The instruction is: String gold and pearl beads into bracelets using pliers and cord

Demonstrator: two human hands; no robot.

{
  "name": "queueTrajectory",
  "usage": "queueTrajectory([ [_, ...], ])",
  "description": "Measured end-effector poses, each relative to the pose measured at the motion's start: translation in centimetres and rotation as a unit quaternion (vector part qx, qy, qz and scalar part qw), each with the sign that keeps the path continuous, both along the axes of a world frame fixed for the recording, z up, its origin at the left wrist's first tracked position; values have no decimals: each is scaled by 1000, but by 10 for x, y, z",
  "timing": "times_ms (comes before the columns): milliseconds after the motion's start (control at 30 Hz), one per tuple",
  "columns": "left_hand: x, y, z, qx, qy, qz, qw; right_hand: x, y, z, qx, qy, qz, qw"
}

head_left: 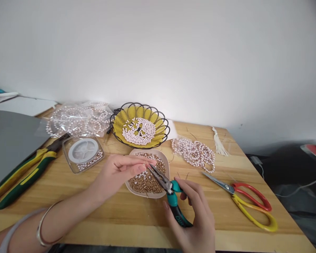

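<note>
My right hand [196, 214] is wrapped round the teal and black handles of needle-nose pliers [163, 181]. The pliers' jaws point up and left, their tips almost at the fingertips of my left hand [121, 172]. Thumb and forefinger of that hand are pinched together on something tiny, perhaps a thin gold wire, too small to make out. Both hands work just above a pale pink dish [167, 165] of gold and pearly beads [144, 184]. A bangle circles my left wrist.
Behind the dish stands a yellow basket [118, 123] of pale beads. Left are a bagged heap of pearl strands [76, 119], a clear box with a spool [83, 151] and green-yellow pliers [31, 172]. Right lie bead strands [195, 153], a white tassel [219, 142] and scissors [242, 200].
</note>
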State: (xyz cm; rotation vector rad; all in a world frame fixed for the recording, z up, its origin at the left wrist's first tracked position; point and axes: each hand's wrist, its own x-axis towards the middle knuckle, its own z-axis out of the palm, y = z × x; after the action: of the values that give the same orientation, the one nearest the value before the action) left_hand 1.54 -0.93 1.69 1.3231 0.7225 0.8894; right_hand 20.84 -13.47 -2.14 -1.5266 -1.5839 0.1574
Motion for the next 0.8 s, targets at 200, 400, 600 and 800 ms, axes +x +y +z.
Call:
queueTrajectory([
  [200,1,0,-2,-42,2,-4,999,3,6,-5,19,-33,0,999],
  [400,3,1,-1,-53,4,-8,999,1,6,-12,26,-35,-13,999],
  [600,3,1,-2,-47,11,-13,999,2,5,-14,28,-33,-15,999],
  [800,2,0,0,-15,42,-6,999,8,5,-5,14,-20,-3,1000],
])
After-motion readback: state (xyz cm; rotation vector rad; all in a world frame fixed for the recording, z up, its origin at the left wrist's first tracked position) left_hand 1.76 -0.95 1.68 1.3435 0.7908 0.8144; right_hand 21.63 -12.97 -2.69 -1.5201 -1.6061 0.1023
